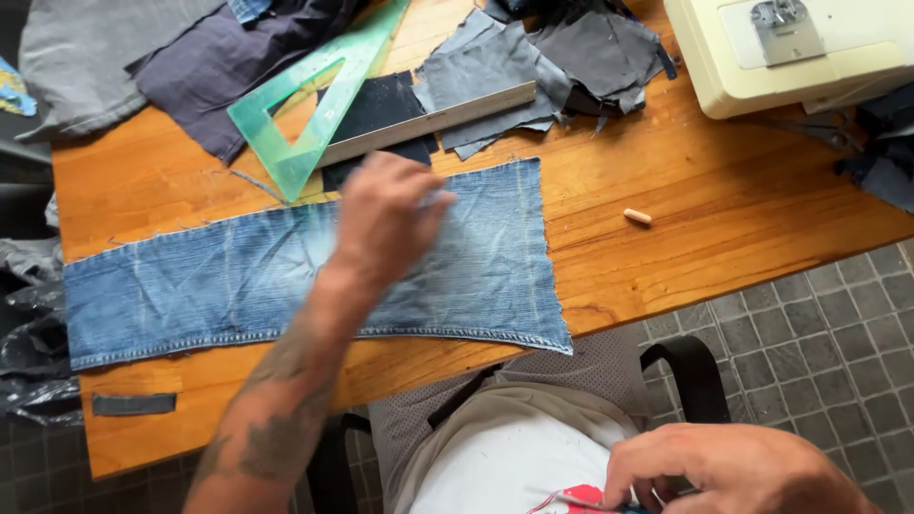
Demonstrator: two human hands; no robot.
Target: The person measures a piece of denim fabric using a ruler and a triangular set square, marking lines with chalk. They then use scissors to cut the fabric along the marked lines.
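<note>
Denim panel being smoothed flat at frame centre.
The left hand is pressed open on the denim panel; the right hand, lower right, is closed on something small. Marking tools appear needed next.

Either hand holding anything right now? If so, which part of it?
Left hand lies flat on the long blue denim strip, near its middle, pressing rather than gripping. Right hand, low by the lap, pinches something small; what and where cannot be told.

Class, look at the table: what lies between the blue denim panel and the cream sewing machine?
In the head view, only a small tan chalk stub on bare wooden table lies between the denim panel and sewing machine.
</note>
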